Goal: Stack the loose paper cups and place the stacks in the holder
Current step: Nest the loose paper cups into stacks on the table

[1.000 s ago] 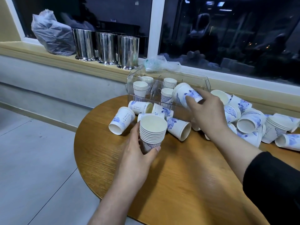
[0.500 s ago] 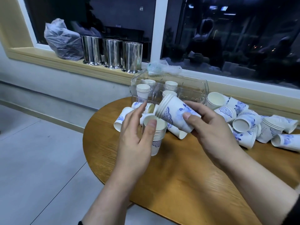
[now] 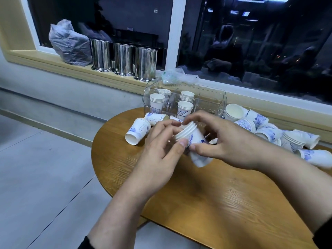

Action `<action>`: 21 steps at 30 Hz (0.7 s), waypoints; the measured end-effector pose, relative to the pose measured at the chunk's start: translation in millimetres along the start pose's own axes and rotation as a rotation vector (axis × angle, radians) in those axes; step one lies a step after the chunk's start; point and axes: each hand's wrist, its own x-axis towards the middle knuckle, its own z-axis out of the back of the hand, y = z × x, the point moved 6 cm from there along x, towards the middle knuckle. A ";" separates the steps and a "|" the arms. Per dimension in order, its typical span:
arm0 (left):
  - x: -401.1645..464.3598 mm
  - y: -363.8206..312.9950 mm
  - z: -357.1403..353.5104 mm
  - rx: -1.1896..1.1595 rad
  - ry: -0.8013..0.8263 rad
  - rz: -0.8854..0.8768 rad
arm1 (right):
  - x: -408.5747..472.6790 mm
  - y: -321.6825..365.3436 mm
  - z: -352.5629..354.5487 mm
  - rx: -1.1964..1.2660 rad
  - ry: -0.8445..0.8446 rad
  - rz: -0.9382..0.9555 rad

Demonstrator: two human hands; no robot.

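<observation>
Both hands hold one tilted stack of white paper cups with blue prints (image 3: 195, 141) above the round wooden table (image 3: 206, 194). My left hand (image 3: 161, 146) grips the stack near its rims with thumb and fingers. My right hand (image 3: 224, 141) grips it from the right, its thumb on the side and its fingers over the top. Behind the hands stands a clear plastic holder (image 3: 212, 97) with several short stacks (image 3: 157, 101) inside. Loose cups (image 3: 137, 131) lie on their sides at the left, and several more cups (image 3: 265, 130) are piled at the right.
A wooden window sill behind the table carries three steel cylinders (image 3: 124, 59) and a grey plastic bag (image 3: 70, 45). A crumpled clear bag (image 3: 179, 76) lies on top of the holder. Grey floor tiles (image 3: 45, 177) lie to the left of the table.
My right hand carried a short stack from beside the holder to the stack in my left hand. Both hands have lifted the cups off the table and tilted them.
</observation>
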 end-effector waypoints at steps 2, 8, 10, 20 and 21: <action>-1.6 1.7 8.1 -0.003 -0.081 0.003 | 2.6 -2.5 8.8 0.097 -0.156 0.011; -4.7 37.9 16.8 -0.054 -0.188 0.222 | 13.4 -21.7 16.7 0.427 -0.539 -0.060; -3.9 50.9 8.5 -0.016 -0.107 0.270 | 21.5 -22.2 12.1 0.492 -0.568 -0.043; -4.7 79.9 -11.4 -0.059 -0.089 0.347 | 35.5 -52.1 -54.5 0.177 -0.348 -0.057; -4.6 80.6 -11.7 -0.045 -0.089 0.344 | 28.5 -56.9 -52.1 0.168 -0.404 -0.082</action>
